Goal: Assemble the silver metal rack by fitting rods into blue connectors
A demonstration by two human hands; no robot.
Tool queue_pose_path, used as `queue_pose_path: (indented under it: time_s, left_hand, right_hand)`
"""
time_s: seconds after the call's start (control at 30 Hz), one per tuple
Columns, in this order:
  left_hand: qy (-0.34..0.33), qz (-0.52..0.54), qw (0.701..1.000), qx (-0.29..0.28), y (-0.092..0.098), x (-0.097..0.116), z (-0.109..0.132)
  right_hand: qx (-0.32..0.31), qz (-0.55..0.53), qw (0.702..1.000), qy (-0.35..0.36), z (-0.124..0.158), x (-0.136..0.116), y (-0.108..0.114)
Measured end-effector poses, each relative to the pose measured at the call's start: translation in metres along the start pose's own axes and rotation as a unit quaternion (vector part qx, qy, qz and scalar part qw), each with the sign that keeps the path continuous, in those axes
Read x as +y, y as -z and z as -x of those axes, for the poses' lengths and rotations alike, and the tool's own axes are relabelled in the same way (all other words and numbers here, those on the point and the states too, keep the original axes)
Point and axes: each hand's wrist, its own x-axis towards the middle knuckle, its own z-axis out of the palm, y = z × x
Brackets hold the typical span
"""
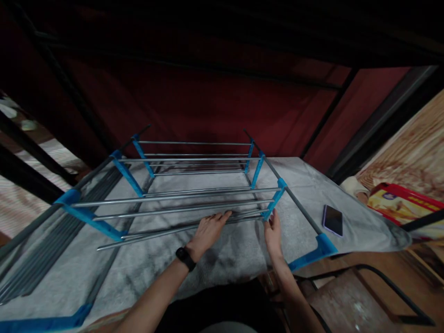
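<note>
A rack frame of grey metal tubes and blue plastic brackets lies on a grey cloth. My left hand [210,230], with a black watch on the wrist, is closed over a loose-ended metal rod [149,237] at the frame's near side. The rod's left end sticks out past the left blue bracket [99,223]. My right hand [273,236] is closed at the lower end of the right blue bracket [276,202], where the rod's right end lies. Several crossbars [180,211] run between the brackets behind my hands.
Several loose grey tubes [69,222] lie along the left side. A phone [333,220] rests on the cloth [298,240] at right. Beyond it are a red and yellow box [398,203] and a chair [354,296]. A dark red panel [208,111] stands behind.
</note>
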Motion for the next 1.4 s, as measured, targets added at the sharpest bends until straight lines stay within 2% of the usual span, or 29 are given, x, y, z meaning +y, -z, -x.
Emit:
queue_pose_path:
  time_s: [0.07,0.13,0.27,0.4,0.6,0.7,0.83,1.07,1.4]
  left_hand:
    - [0.011,0.005,1.0,0.0,0.0,0.0,0.001]
    - [0.022,0.003,1.0,0.0,0.0,0.001,0.002]
    - [0.039,-0.003,0.999,0.024,0.0,-0.004,0.006]
    - [0.045,-0.013,0.998,0.046,0.006,-0.015,0.021]
    - [0.081,-0.051,0.993,0.063,0.014,-0.038,0.058]
    - [0.099,-0.063,0.99,0.073,0.015,-0.05,0.073]
    - [0.118,-0.056,0.988,0.079,0.018,-0.058,0.082]
    - [0.116,-0.031,0.99,0.067,0.022,-0.057,0.083]
    - [0.116,-0.003,0.99,0.074,0.016,-0.061,0.08]
  right_hand:
    - [0.019,0.037,0.999,0.033,0.011,-0.006,0.001]
    - [0.012,0.068,0.994,0.09,0.022,-0.017,0.001]
    - [-0.07,0.1,0.975,0.186,0.031,-0.042,-0.006]
    - [-0.099,0.124,0.962,0.223,0.027,-0.054,-0.017]
    - [-0.117,0.149,0.945,0.265,0.022,-0.055,-0.025]
    - [-0.132,0.188,0.926,0.299,0.023,-0.056,-0.03]
    - [-0.149,0.239,0.897,0.34,0.023,-0.059,-0.037]
    - [-0.192,0.283,0.865,0.367,0.01,-0.066,-0.038]
    - [-0.28,0.236,0.869,0.332,-0.009,-0.074,-0.033]
